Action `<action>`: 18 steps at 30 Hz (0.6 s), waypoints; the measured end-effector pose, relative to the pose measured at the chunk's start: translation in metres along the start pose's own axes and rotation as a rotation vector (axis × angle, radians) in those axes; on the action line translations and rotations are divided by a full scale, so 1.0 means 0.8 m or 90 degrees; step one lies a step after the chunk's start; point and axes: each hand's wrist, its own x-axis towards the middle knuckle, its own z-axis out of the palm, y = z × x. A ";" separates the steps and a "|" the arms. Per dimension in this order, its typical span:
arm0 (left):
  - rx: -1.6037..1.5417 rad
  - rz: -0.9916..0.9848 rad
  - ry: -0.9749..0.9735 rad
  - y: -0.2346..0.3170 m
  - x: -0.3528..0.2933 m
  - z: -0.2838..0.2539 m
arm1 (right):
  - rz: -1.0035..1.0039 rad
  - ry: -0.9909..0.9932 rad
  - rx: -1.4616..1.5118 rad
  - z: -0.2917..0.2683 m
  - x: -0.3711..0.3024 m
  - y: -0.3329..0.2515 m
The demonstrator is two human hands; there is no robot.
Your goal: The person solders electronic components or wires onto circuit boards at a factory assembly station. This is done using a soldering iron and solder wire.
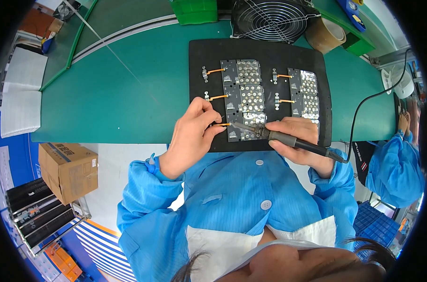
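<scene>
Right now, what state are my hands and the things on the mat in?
Left hand: closed on an orange strip.
Right hand: closed around the soldering iron.
Soldering iron: tip at that strip's end; contact, heat unclear.
Circuit boards: flat on the black mat.
Upper orange strips: spanning between metal connectors and boards.

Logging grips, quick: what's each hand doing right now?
Left hand: closed, pinching the left end of an orange strip.
Right hand: closed around a soldering iron.

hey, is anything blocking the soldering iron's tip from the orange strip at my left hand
Nothing visible. The soldering iron in your right hand has its tip close to the orange strip at your left hand.
</scene>
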 end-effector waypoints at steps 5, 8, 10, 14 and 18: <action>-0.015 -0.005 -0.002 -0.001 0.001 0.001 | 0.006 -0.005 0.025 0.000 0.000 -0.001; -0.024 -0.005 -0.001 -0.001 0.001 0.001 | 0.012 -0.006 0.028 0.000 0.000 0.000; -0.026 -0.005 0.002 -0.001 0.001 0.001 | 0.016 -0.011 0.016 -0.002 0.002 0.000; -0.024 -0.004 0.009 -0.002 0.001 0.002 | 0.031 -0.022 0.015 -0.004 0.005 -0.002; -0.025 -0.007 0.010 -0.001 0.002 0.002 | 0.031 -0.023 0.020 -0.003 0.002 0.001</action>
